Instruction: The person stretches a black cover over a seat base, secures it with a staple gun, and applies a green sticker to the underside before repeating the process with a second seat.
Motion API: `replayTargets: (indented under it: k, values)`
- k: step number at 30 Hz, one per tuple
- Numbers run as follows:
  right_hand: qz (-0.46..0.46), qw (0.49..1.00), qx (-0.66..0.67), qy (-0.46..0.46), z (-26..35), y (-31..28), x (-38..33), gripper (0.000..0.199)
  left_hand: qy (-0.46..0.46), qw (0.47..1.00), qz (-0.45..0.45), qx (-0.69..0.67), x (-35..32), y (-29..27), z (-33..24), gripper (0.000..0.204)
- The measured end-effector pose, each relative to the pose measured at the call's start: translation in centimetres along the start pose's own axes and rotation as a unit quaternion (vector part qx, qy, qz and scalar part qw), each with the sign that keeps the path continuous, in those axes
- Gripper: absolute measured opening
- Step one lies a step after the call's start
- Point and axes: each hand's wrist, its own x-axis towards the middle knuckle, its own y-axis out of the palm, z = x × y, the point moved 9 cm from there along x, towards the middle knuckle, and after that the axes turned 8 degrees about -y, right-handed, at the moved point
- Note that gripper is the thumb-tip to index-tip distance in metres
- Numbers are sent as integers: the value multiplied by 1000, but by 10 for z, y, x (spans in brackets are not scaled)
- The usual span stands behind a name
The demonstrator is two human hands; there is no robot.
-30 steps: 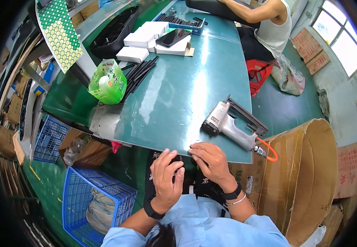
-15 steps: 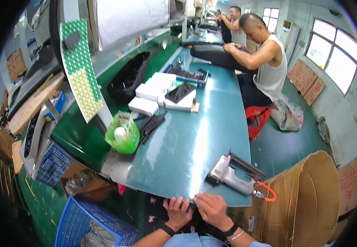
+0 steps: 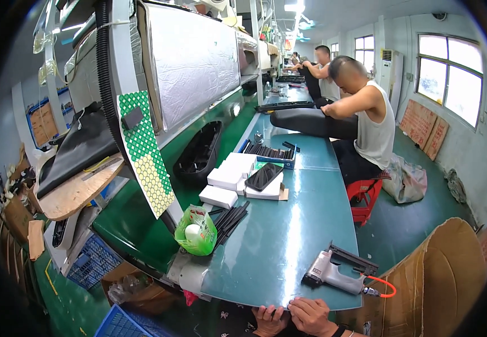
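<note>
Green worktable [image 3: 288, 247] in a busy workshop, seen from right at its near edge. Both hands tucked at the very bottom of the view, just under the table lip: left hand [image 3: 270, 320] curled with knuckles up, right hand [image 3: 312, 316] pressed right beside it, fingers bent and touching the left, wrist coming in from the lower right with a dark band on it. Can't tell what they're gripping, if anything; the dark patterned fabric [image 3: 229, 323] under them could be it, but too hidden to call. Biggest worry from here: nail gun [image 3: 333, 273] sitting near the table edge, just above the right hand, orange hose [image 3: 381, 286] looping off the side. Could easily snag that hose with an elbow and drag the tool off the edge, or bump it with a hand coming up blind from below. Looks risky working by feel, since the hands are barely in sight. Further up the table, green plastic bag [image 3: 196, 230] with black strips [image 3: 229, 218] fanned beside it, then white boxes [image 3: 229, 180] with a phone [image 3: 263, 176] on top. Well beyond, another person [image 3: 361, 112] in a white sleeveless top bent over a black seat cover [image 3: 305, 121], windows [image 3: 451, 73] behind.
</note>
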Motion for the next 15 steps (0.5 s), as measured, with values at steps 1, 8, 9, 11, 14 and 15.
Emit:
replayTargets:
  k: [1, 8, 9, 11, 14, 15]
  values:
    - [-4, 1000, -3, -1, 0, -2, 1, 14, 3, 1000, -9, 5, 1, -2, -1, 31]
    - [-10, 997, 75, -5, 4, -12, -2, 14, -49, 996, 59, -32, 10, -3, 0, 33]
    - [-14, 993, 116, -11, 7, -14, -4, 14, -43, 997, 59, -36, 9, -5, -2, 33]
    - [-15, 992, 126, -13, 15, -17, -13, 14, -45, 997, 56, -22, 6, -7, -3, 38]
    - [-9, 984, 178, -19, 34, -9, -36, 14, -43, 995, 73, -44, 0, -12, -4, 45]
    - [-6, 980, 196, -21, 40, -5, -45, 14, -41, 995, 78, -47, 0, -19, -8, 47]
